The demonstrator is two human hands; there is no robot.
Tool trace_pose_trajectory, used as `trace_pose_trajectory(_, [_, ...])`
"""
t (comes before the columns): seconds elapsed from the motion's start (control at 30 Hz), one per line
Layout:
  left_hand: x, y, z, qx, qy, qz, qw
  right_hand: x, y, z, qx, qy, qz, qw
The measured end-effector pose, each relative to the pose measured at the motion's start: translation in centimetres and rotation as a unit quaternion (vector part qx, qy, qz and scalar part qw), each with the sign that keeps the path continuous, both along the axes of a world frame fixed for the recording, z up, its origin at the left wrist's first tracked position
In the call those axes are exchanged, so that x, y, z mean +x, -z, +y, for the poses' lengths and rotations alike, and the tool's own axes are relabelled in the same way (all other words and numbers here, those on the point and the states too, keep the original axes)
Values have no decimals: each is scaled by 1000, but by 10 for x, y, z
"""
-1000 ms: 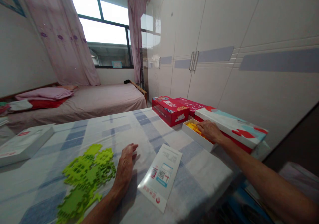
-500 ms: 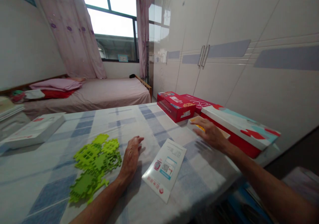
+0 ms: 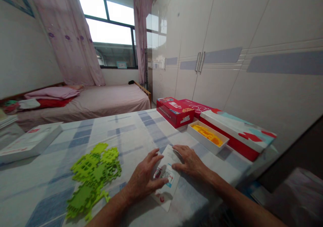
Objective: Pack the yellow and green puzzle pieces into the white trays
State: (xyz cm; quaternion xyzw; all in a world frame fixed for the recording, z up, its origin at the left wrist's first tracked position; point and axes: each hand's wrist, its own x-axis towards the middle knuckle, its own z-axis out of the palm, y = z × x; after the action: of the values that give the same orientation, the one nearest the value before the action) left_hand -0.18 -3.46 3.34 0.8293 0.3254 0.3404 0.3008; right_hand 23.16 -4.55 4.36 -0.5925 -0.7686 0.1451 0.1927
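A white printed box lid point(image 3: 168, 161) with a QR code lies on the table, between my two hands. My left hand point(image 3: 145, 176) is over its left side, fingers spread and thumb across the printed label. On its right side is my right hand point(image 3: 189, 161), fingers apart, near the upper edge. Whether either hand touches the lid I cannot tell. Beyond my right hand stands a white open box point(image 3: 222, 147) with yellow plastic pieces point(image 3: 205, 134) inside. Left of my left hand lies a loose pile of green interlocking pieces point(image 3: 94, 169).
A red box point(image 3: 175, 114) and a long red and white box point(image 3: 234, 132) stand along the table's right edge. A flat white box point(image 3: 30, 141) lies at the far left. Past the checked tablecloth point(image 3: 126, 129) are a bed point(image 3: 116, 97) and a white wardrobe point(image 3: 222, 28).
My right hand has left the white box and come left to the printed lid, uncovering the yellow pieces. My left hand has moved right, over the lid. The view has shifted slightly.
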Motion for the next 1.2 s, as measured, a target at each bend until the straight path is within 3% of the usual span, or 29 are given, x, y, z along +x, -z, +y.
trace_pose_trajectory(0.17, [1,-2,-10,77,78,104,988,-13,1,0,43,38,94,994])
trace_pose_trajectory(0.3, [5,-4,-12,131,95,174,971,-14,6,4,34,59,179,981])
trace_pose_trajectory(0.5, [14,19,0,210,94,208,951,-7,23,12,98,103,140,980])
trace_pose_trajectory(0.73, [25,38,4,292,116,195,929,-8,15,7,49,111,157,980])
trace_pose_trajectory(1.0, [26,45,11,281,116,194,933,11,7,14,-46,79,229,969])
trace_pose_trajectory(1.2, [28,41,13,250,130,175,943,6,15,20,18,50,121,991])
